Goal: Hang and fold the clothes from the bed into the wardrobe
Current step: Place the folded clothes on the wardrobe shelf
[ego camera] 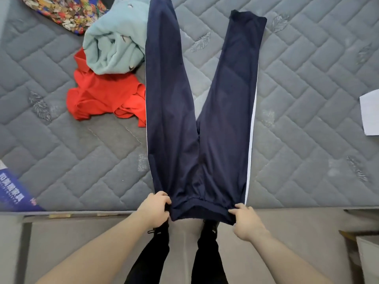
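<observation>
While the navy trousers (196,124) lie spread flat on the grey quilted mattress of the bed (307,111), the person holds them at the waistband, which hangs just over the near edge of the mattress. The left hand (154,207) grips the left corner of the waistband, fingers curled over the cloth. The right hand (247,221) pinches the right corner, thumb and fingers closed on the hem, so both grips are clenched on the trousers. The two legs run away from the person in a narrow V, apart at the cuffs and joined near the waist. A thin white stripe shows along each outer seam, wider on the right leg.

To the left of the trousers, a crumpled red garment (102,97) lies on the mattress, its right edge touching or tucked under the left trouser leg. A bundled pale green garment (114,44) rests partly on top of the red one and just beside the same leg. Farther off, at the top left corner, lies a flowered patterned cloth (63,13). A white sheet of paper (370,113) sits at the right edge of the view, well apart from the trousers. A blue printed item (14,191) shows at the left edge near the mattress border. Below the hands, the person's dark-clad legs and dark shoes stand on the floor (82,238) beside the bed.
</observation>
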